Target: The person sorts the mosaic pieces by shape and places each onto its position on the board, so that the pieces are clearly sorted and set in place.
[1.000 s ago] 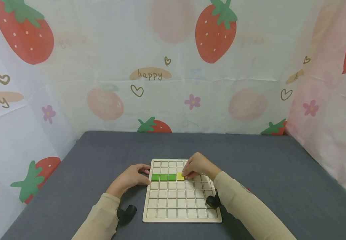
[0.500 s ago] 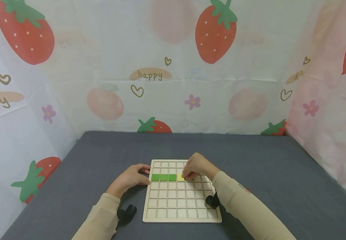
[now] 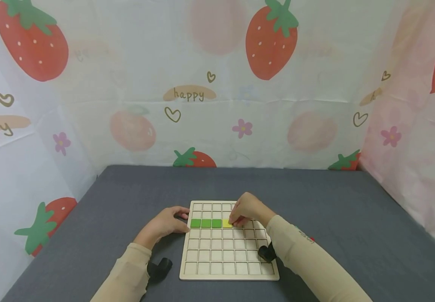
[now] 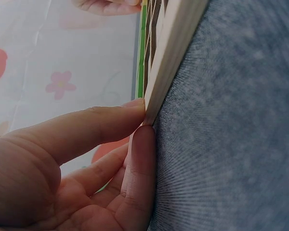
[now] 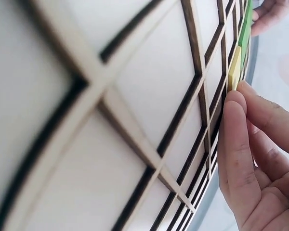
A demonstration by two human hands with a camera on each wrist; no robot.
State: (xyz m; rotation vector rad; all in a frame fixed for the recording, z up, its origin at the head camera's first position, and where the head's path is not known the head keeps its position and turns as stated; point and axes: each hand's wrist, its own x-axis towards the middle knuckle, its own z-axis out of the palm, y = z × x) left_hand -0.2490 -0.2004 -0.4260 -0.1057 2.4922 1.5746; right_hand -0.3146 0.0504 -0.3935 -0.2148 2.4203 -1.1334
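A pale wooden grid board (image 3: 216, 255) lies flat on the table. Three green square tiles (image 3: 205, 223) sit side by side in one of its rows, toward the far side. Right of them is a yellow square tile (image 3: 226, 223), pinched at its right edge between the thumb and finger of my right hand (image 5: 260, 159); the right wrist view shows the yellow tile (image 5: 234, 72) close against the green. My left hand (image 3: 166, 222) rests at the board's left edge, thumb and fingers spread apart along it. In the left wrist view its fingertips touch the board's side (image 4: 171, 62).
A dark grey cloth (image 3: 157, 184) covers the table. Strawberry-patterned curtains (image 3: 138, 75) stand at the back and both sides. A small red thing (image 3: 312, 239) shows behind the right sleeve, mostly hidden. Black wrist cameras (image 3: 159, 268) hang under both wrists.
The yellow tile seems to have settled slightly flatter beside the green tiles. Both hands stay nearly in place; the right forearm has shifted very slightly.
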